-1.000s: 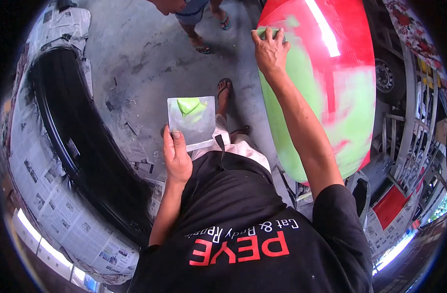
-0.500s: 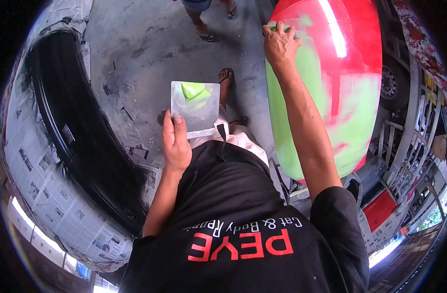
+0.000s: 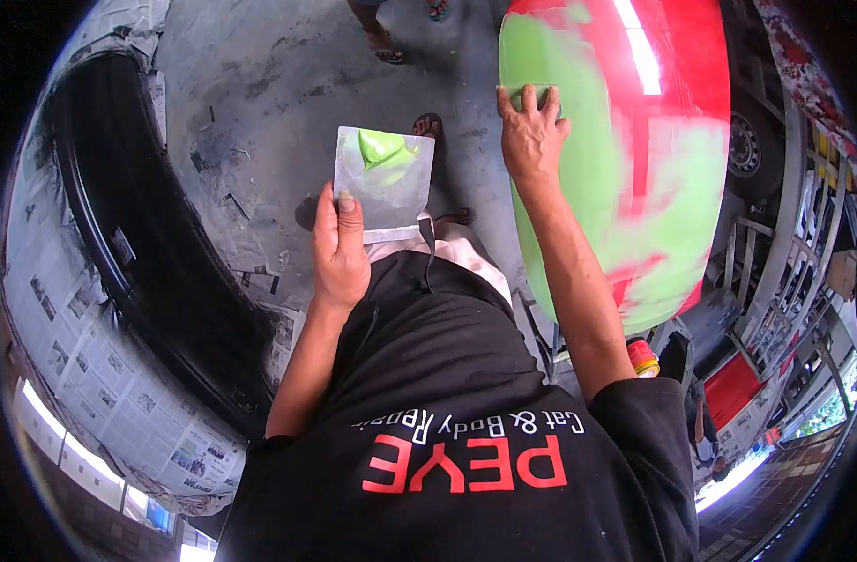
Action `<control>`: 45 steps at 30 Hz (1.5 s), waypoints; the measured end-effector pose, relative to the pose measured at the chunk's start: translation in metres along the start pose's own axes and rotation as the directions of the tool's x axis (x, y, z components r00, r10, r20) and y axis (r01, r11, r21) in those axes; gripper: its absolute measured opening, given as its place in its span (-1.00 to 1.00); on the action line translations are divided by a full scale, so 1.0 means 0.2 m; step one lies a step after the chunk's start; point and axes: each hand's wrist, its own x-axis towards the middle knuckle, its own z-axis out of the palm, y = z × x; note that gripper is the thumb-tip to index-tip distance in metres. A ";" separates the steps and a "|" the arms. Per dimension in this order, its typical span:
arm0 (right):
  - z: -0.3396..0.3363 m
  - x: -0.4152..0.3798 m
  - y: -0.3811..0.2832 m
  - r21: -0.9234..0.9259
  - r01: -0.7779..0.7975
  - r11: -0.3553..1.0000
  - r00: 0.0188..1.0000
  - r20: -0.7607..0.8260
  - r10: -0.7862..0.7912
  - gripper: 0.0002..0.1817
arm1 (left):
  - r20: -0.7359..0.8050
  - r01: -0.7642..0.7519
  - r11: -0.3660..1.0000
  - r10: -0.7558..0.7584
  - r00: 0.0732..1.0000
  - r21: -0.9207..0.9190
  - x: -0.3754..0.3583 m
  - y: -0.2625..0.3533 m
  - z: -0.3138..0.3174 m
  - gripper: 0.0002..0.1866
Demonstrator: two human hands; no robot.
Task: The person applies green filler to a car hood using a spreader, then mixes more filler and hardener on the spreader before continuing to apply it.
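Note:
My left hand grips a flat grey putty board by its near left edge, thumb on top. A lump of bright green putty sits on the board's far half. To the right, my right hand pinches a putty spreader, mostly hidden under the fingers, against the left side of a glossy red curved car panel. Smooth light green putty coats that side of the panel, with thinner, patchy green toward the lower right.
A black curved car part lies at left on newspaper sheets. Another person's sandalled foot is on the concrete floor ahead. At right stand a wheel and metal racks. A red-and-yellow tin is beside my right arm.
My right hand has slid down the panel's left side toward me, with the spreader in its fingers. My left hand and the putty board have shifted slightly up and right in view.

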 end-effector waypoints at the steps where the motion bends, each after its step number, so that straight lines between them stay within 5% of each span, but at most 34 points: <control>1: 0.01 -0.04 0.00 0.004 0.006 1.000 1.000 -0.010 -0.006 -0.41 | 0.011 -0.016 1.000 0.016 1.000 -0.002 -0.01 0.00 0.01 -0.49; 45: 0.35 -1.75 0.42 -0.003 0.151 0.989 0.987 0.055 -0.151 -0.35 | 0.095 -0.090 0.996 0.091 0.991 -0.008 -0.66 -0.17 0.16 -0.53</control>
